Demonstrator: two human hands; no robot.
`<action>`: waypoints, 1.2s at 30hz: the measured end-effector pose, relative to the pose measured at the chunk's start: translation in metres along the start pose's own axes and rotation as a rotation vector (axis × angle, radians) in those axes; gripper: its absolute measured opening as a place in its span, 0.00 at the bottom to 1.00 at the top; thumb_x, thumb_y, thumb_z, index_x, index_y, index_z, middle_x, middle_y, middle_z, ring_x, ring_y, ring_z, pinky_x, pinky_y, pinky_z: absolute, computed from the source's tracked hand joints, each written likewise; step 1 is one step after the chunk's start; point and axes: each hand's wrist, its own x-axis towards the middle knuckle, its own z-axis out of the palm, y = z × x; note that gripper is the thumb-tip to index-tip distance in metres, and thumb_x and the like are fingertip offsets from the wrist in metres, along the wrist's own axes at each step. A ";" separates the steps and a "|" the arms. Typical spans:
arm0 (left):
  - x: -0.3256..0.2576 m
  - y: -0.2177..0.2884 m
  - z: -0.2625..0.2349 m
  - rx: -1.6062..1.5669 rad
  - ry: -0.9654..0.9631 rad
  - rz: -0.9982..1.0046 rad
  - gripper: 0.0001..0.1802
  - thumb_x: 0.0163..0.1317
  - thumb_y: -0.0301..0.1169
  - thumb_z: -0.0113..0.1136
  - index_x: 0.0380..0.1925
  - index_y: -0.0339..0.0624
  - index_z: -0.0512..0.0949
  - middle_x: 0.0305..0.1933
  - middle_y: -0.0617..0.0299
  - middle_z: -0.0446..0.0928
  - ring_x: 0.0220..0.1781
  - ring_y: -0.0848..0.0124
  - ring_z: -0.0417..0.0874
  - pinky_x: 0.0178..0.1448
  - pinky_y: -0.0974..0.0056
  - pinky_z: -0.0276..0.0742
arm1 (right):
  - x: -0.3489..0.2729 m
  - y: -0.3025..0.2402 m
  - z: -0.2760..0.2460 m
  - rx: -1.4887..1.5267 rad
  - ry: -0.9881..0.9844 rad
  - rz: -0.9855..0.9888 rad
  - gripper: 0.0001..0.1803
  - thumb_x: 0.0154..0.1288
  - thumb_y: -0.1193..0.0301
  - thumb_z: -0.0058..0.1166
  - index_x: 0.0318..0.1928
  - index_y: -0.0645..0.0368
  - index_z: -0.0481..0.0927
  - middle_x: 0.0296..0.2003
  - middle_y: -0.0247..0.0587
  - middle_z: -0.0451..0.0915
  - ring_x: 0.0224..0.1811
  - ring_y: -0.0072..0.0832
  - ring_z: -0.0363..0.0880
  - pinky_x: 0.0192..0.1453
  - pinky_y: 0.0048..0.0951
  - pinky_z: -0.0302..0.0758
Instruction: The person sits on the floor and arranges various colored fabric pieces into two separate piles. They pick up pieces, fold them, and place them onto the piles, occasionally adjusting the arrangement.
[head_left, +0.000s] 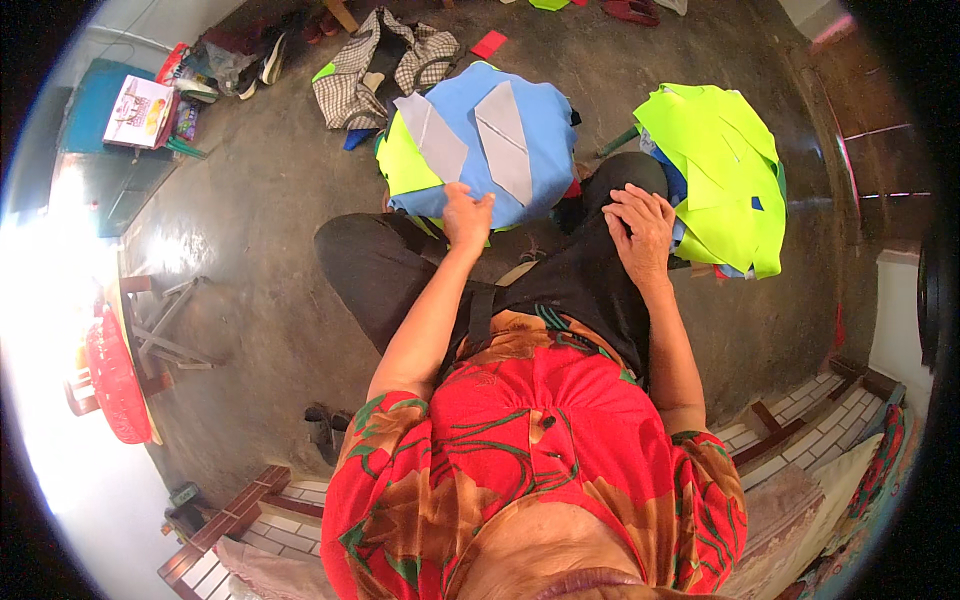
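Note:
In front of me a pile of flat fabric pieces (545,110) is spread over a low support that they hide. Blue cloth makes up most of it, with two grey strips (503,140) on top and a bright yellow-green piece (405,165) at the left. My left hand (467,215) is at the near edge of this pile, its fingers curled; whatever they hold is hidden. My right hand (640,228) lies on my right knee with its fingers stretched out, holding nothing. Beside it, to the right, yellow-green fabric pieces (725,165) are heaped on another low support.
A checked cloth bag (350,85) and a small red piece (489,44) lie on the floor beyond the pile. Shoes (272,60) and a white box (138,112) are at the far left. A wooden stand (170,325) and a red seat (118,375) are to the left.

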 end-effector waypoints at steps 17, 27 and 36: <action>0.048 0.074 0.016 -0.061 -0.300 -0.041 0.14 0.52 0.34 0.63 0.35 0.36 0.77 0.36 0.54 0.81 0.37 0.64 0.82 0.42 0.58 0.78 | 0.000 0.003 -0.002 0.020 -0.024 0.042 0.04 0.54 0.71 0.60 0.33 0.51 0.81 0.44 0.31 0.81 0.56 0.30 0.73 0.62 0.40 0.60; 0.124 0.184 -0.064 -1.001 -0.164 0.299 0.16 0.53 0.26 0.61 0.44 0.39 0.76 0.40 0.63 0.79 0.37 0.72 0.80 0.38 0.69 0.75 | 0.003 0.002 -0.003 0.034 -0.015 0.039 0.05 0.54 0.72 0.61 0.33 0.52 0.81 0.43 0.31 0.81 0.55 0.30 0.74 0.60 0.41 0.61; 0.142 0.076 -0.013 -1.095 -0.080 -0.078 0.19 0.56 0.23 0.57 0.48 0.38 0.68 0.45 0.54 0.75 0.42 0.62 0.80 0.39 0.56 0.80 | 0.005 0.001 -0.004 0.036 -0.028 0.026 0.05 0.54 0.72 0.60 0.33 0.52 0.81 0.43 0.31 0.81 0.56 0.30 0.73 0.61 0.40 0.61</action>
